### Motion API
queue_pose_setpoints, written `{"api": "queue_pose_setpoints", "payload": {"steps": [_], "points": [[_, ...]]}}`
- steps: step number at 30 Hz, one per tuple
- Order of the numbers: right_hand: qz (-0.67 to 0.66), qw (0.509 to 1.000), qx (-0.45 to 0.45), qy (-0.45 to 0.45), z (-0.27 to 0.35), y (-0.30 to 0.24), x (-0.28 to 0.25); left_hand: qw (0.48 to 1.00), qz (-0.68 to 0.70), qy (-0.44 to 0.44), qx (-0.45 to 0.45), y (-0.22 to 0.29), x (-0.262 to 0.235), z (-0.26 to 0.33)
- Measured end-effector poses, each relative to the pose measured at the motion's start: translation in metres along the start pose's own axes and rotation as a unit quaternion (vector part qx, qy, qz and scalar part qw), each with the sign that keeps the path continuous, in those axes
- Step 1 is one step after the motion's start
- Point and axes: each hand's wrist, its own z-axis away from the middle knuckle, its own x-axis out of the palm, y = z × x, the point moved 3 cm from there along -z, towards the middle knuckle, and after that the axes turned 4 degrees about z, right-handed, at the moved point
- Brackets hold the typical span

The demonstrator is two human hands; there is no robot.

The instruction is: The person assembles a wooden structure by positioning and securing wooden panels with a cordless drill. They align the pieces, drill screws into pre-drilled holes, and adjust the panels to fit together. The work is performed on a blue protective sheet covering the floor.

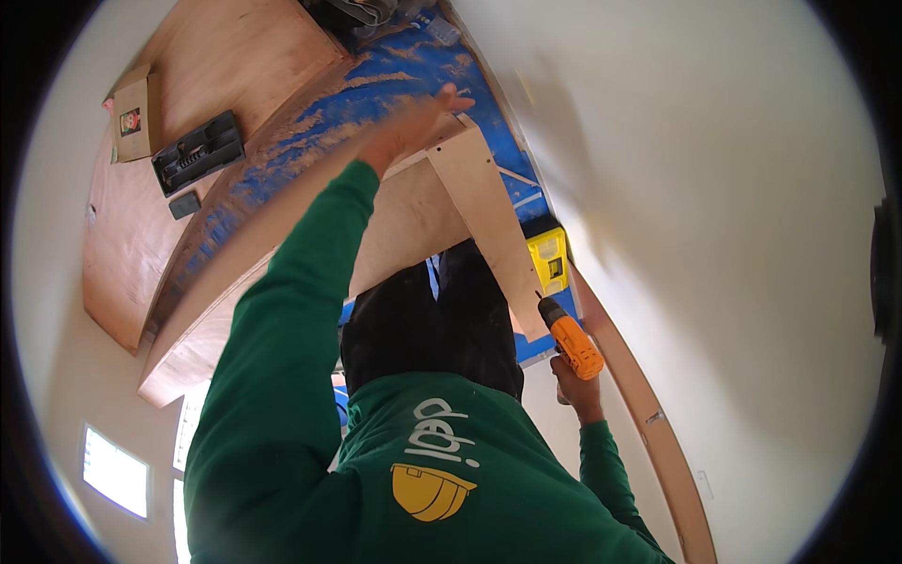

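My right hand [573,387] is wrapped round the grip of an orange cordless drill [575,348]. The drill's black chuck carries a thin bit that points up towards the edge of a wooden panel [489,216]. This narrow panel meets a longer board at a corner, forming a plywood frame round my legs; small dark holes or screw heads dot it. My left hand [423,124] reaches over that corner with its fingers stretched out, slightly blurred, and nothing shows in it. Whether its palm touches the wood I cannot tell.
A large plywood sheet [216,70] at the left bears a cardboard box [137,117], an open black tool case [199,152] and a small dark block [185,205]. Sawdust covers the blue floor sheet [376,70]. A yellow case [549,258] stands beside the white wall [733,235].
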Motion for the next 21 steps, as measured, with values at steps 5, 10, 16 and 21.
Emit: {"api": "queue_pose_setpoints", "payload": {"steps": [5,10,16,21], "points": [[-0.133,0.984,0.116,0.028,0.043,0.020,0.022,0.984,-0.163,-0.050,-0.042,-0.020,-0.003,-0.053],[-0.161,0.975,0.146,0.047,0.068,0.010,0.038,0.983,-0.171,0.011,0.063,-0.057,0.002,-0.060],[-0.178,0.967,0.156,0.092,0.088,0.014,0.043,0.989,-0.112,0.062,0.075,-0.068,-0.006,-0.073],[-0.237,0.946,0.177,0.133,0.100,0.031,0.046,0.986,-0.147,0.028,0.076,-0.068,-0.008,-0.083]]}}
